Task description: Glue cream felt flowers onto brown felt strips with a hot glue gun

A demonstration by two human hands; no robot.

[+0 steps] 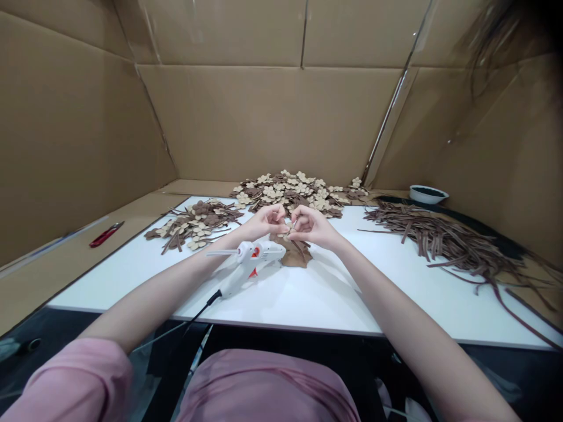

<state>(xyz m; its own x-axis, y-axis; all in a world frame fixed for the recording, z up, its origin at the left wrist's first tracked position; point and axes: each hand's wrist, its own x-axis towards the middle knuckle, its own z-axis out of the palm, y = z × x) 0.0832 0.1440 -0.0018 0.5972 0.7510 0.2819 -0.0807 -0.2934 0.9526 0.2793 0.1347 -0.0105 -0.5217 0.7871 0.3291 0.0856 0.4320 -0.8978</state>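
Note:
My left hand (pixel 273 219) and my right hand (pixel 307 224) meet over the middle of the white board, fingers pinched. Between the fingertips is a small cream flower cut-out (pixel 289 228), partly hidden by them. Just below lies a tan-brown flat piece (pixel 297 255) with an uneven edge. A white hot glue gun (pixel 240 275) with an orange trigger rests beside it, its nozzle end touching or close to the tan piece. A glue stick juts from its back, under my left forearm.
A heap of cream and brown flower cut-outs (pixel 290 190) is at the back. To the left lies a smaller pile of flowers with strips (pixel 196 223). Brown strips (pixel 435 234) lie right, near a white bowl (pixel 428 194). A red-handled cutter (pixel 107 234) is far left. Cardboard walls (pixel 264 117) surround the board (pixel 325 299).

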